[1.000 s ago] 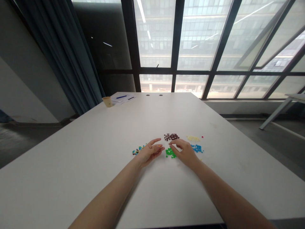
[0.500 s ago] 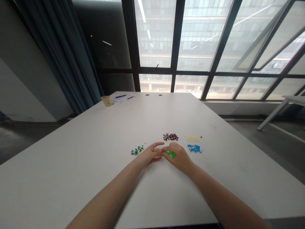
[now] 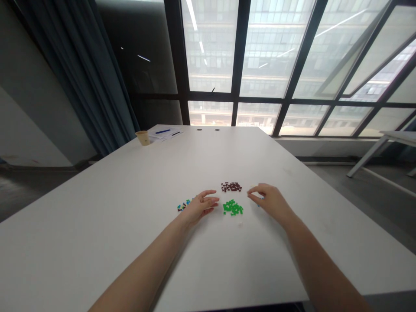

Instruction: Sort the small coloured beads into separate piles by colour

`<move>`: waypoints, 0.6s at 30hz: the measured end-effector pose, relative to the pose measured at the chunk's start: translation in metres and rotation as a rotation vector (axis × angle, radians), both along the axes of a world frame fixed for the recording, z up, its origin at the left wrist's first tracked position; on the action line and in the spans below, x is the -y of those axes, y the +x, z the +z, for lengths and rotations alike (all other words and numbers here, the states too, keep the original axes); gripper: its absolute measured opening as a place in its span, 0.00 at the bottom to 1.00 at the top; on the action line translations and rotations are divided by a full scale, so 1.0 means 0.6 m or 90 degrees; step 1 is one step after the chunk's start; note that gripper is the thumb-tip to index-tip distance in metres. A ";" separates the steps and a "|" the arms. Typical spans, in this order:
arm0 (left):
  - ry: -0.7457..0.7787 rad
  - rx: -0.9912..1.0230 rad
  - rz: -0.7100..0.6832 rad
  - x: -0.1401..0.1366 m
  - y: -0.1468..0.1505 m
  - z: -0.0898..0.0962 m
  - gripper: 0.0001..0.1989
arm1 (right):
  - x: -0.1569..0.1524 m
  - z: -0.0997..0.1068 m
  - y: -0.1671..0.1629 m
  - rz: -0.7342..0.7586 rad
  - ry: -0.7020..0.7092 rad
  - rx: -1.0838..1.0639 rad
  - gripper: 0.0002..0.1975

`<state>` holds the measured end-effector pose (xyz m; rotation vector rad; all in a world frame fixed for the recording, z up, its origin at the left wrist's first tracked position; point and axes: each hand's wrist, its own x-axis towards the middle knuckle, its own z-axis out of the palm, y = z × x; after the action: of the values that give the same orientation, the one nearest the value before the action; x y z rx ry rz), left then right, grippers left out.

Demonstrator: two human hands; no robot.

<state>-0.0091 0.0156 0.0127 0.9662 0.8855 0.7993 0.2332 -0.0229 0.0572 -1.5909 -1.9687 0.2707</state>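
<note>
My left hand (image 3: 200,206) hovers beside a pile of small green building bricks (image 3: 233,207), its fingers stretched out and apart with nothing visible between them. It partly covers a mixed heap of small coloured bricks (image 3: 183,205). To the right of the green pile is my right hand (image 3: 269,200), thumb and forefinger drawn together in a pinch; what they hold, if anything, is too small to make out. That hand hides most of the blue bricks (image 3: 259,204) and of the pale yellow ones. Dark brown bricks (image 3: 232,186) lie between and beyond both hands.
A small pale piece (image 3: 240,224) lies on the white table (image 3: 208,268) nearer to me. At the far left stand a paper cup (image 3: 143,138) and papers with a blue pen (image 3: 163,131). Two dark round discs (image 3: 199,129) are at the far edge.
My right hand has moved right, away from my left hand, to the yellow and blue bricks, uncovering the green pile. My left hand has shifted slightly left, and the small orange-red thing between the hands is no longer visible.
</note>
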 end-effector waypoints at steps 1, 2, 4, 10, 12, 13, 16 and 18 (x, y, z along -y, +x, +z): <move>0.005 -0.005 0.013 -0.003 -0.002 0.000 0.24 | 0.008 -0.003 0.024 -0.052 -0.027 0.034 0.07; 0.009 -0.010 0.022 -0.006 -0.004 -0.001 0.24 | 0.017 -0.011 0.046 -0.105 -0.054 0.078 0.07; 0.011 -0.017 0.027 -0.011 -0.006 -0.005 0.24 | 0.040 -0.035 0.080 -0.157 -0.107 0.138 0.07; 0.024 -0.039 0.019 -0.017 -0.006 -0.020 0.24 | 0.086 -0.099 0.099 -0.222 -0.135 0.171 0.10; 0.029 -0.046 0.027 -0.020 -0.007 -0.023 0.25 | 0.087 -0.105 0.096 -0.218 -0.123 0.161 0.11; 0.029 -0.050 0.034 -0.021 -0.008 -0.024 0.25 | 0.086 -0.106 0.097 -0.216 -0.120 0.153 0.12; 0.035 -0.054 0.064 -0.027 -0.017 -0.017 0.23 | 0.086 -0.099 0.105 -0.225 -0.114 0.132 0.13; 0.062 -0.073 0.094 -0.035 -0.031 -0.007 0.21 | 0.087 -0.085 0.108 -0.239 -0.108 0.122 0.14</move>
<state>-0.0280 0.0367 0.0086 1.0485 1.0332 0.9259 0.2980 -0.0752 0.0062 -2.1259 -1.7712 0.1396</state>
